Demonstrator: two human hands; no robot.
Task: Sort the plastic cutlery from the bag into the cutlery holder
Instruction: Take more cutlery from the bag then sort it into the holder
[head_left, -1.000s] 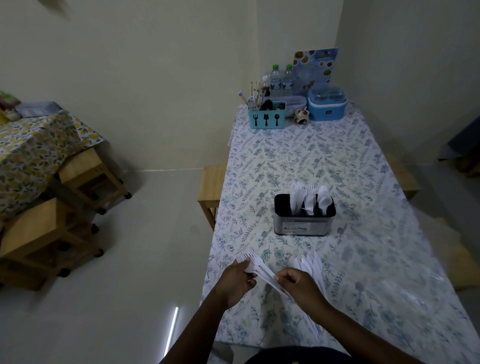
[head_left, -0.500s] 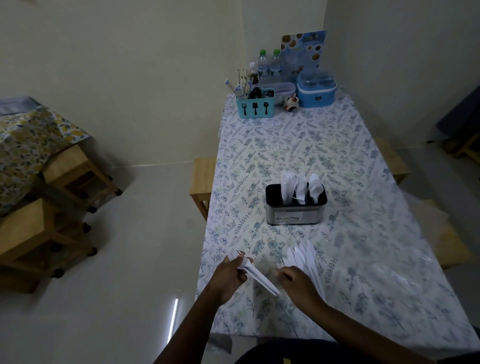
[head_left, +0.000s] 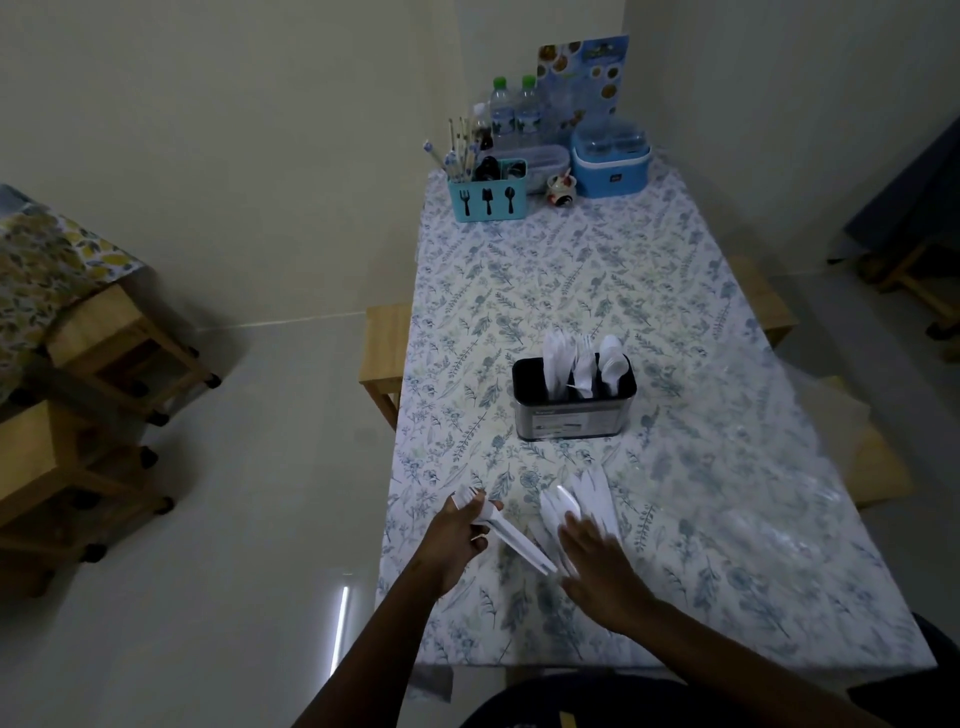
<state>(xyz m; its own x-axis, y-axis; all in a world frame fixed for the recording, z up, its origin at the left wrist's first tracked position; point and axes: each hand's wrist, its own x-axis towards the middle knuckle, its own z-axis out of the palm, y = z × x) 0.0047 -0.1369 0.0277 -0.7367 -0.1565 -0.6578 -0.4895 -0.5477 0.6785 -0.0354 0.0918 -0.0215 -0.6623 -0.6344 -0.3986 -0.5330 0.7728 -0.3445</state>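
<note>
My left hand (head_left: 457, 540) grips a bundle of white plastic forks (head_left: 511, 540) near the table's front left edge, tines pointing up-left. My right hand (head_left: 597, 566) hovers open, fingers spread, over a loose pile of white plastic cutlery (head_left: 582, 501) lying on the tablecloth. The dark metal cutlery holder (head_left: 571, 415) stands mid-table beyond the pile, with white knives, forks and spoons upright in its three compartments. The bag is hard to make out; a clear plastic sheen lies at the right.
The table (head_left: 701, 519) has a blue floral cloth. At its far end stand a turquoise utensil caddy (head_left: 488, 200), water bottles (head_left: 514, 117), a blue container (head_left: 610, 163) and a menu card (head_left: 584, 73). Wooden stools (head_left: 111, 348) sit at left; benches flank the table.
My right hand has let go of the fork bundle and opened over the loose pile. My left hand still holds the forks. The view has shifted slightly.
</note>
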